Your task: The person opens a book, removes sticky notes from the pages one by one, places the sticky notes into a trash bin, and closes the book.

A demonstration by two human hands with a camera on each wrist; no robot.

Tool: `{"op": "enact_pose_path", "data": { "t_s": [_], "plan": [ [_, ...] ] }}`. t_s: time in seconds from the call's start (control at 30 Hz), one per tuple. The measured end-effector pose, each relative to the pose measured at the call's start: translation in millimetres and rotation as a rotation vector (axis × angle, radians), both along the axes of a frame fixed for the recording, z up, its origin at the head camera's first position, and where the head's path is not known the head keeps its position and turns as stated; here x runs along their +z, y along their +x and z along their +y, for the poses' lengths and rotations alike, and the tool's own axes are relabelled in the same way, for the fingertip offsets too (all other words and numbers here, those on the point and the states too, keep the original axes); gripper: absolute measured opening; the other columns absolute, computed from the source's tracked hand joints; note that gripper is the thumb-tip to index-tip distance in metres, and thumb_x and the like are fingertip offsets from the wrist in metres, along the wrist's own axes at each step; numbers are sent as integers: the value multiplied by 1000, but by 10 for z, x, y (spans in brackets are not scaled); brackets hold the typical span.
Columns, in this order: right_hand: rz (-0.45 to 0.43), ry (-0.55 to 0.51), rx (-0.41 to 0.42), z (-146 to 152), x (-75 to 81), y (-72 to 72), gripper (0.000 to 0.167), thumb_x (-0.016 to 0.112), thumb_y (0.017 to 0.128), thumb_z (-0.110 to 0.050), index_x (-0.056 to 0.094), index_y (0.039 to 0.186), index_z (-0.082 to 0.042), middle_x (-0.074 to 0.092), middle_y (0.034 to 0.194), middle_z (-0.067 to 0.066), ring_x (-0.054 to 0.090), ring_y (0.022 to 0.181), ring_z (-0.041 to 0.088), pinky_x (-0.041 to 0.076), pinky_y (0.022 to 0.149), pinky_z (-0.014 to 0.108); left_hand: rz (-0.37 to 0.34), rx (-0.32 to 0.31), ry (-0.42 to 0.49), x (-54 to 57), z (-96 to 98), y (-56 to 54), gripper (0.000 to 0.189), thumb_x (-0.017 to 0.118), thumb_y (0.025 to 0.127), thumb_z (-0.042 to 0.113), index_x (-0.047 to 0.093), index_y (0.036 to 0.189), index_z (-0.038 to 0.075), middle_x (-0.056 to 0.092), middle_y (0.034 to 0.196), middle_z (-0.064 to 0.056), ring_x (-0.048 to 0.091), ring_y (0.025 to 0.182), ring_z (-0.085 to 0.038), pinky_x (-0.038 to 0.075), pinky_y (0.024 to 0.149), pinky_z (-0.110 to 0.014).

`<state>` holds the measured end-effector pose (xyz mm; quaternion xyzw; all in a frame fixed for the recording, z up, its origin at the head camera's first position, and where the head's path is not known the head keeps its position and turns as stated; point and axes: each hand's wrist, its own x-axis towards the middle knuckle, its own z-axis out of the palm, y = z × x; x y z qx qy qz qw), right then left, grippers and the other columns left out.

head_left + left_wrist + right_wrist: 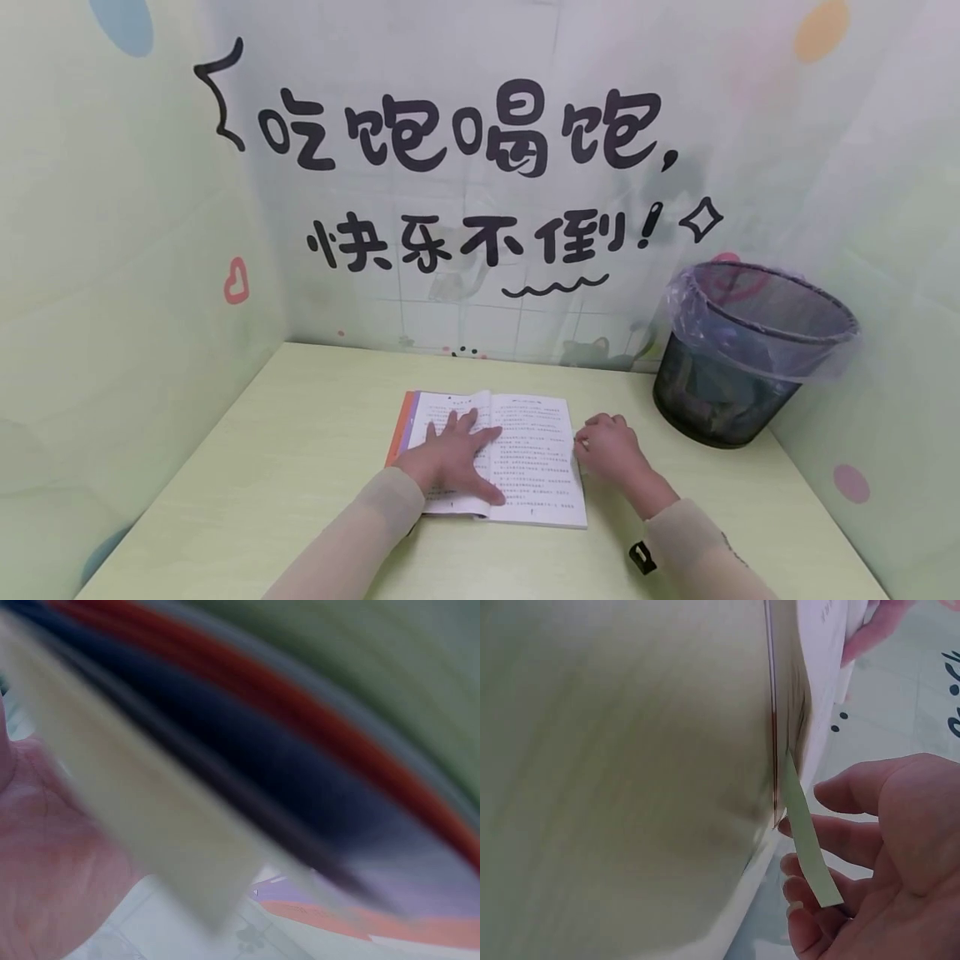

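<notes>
Book (534, 462) lies lower centre, pages likely soft. Your left hand (452, 457) spreads over it; your right hand (617, 452) curls by the edge strip (808, 851), grip unclear. Strip likely light, bendy: take its free end.

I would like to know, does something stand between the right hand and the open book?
Nothing visible blocks the right hand, which is at the right edge of the book. Only a pale green strip sticks out there, close to the hand; the left hand rests on the book, away from that edge.
</notes>
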<state>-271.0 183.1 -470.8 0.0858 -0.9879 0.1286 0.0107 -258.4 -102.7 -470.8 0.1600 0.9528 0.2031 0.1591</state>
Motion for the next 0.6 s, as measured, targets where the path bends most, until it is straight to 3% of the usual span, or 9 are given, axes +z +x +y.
{"op": "enact_pose_path", "data": {
  "t_s": [0.17, 0.33, 0.5, 0.6],
  "plan": [
    [-43, -2, -12, -54, -6, 41, 28, 66, 102, -18, 83, 116, -3, 65, 147, 22, 52, 139, 50, 44, 113, 69, 0, 9, -1, 6, 14, 4, 113, 94, 73, 69, 44, 169, 36, 16, 186, -11, 7, 172, -47, 11, 134, -77],
    [-23, -26, -10, -86, 16, 81, 30, 69, 102, -21, 79, 122, -1, 66, 145, 22, 53, 138, 48, 44, 113, 66, 2, 5, -2, 13, 13, 5, 113, 94, 73, 68, 44, 169, 36, 16, 186, -12, 7, 172, -47, 12, 133, -78],
    [3, -119, 7, -126, 69, 121, 32, 72, 103, -23, 75, 127, -2, 67, 144, 22, 57, 136, 45, 45, 117, 64, 5, 1, 2, 10, 10, 3, 113, 94, 73, 68, 44, 169, 35, 16, 186, -13, 7, 172, -48, 11, 134, -78],
    [-7, -214, 17, -152, 100, 137, 32, 71, 105, -23, 73, 130, -3, 70, 140, 18, 65, 129, 38, 53, 113, 58, 5, 2, 4, 9, 9, 10, 113, 93, 73, 68, 45, 169, 34, 16, 186, -13, 7, 172, -48, 11, 134, -77]
  ]
}}
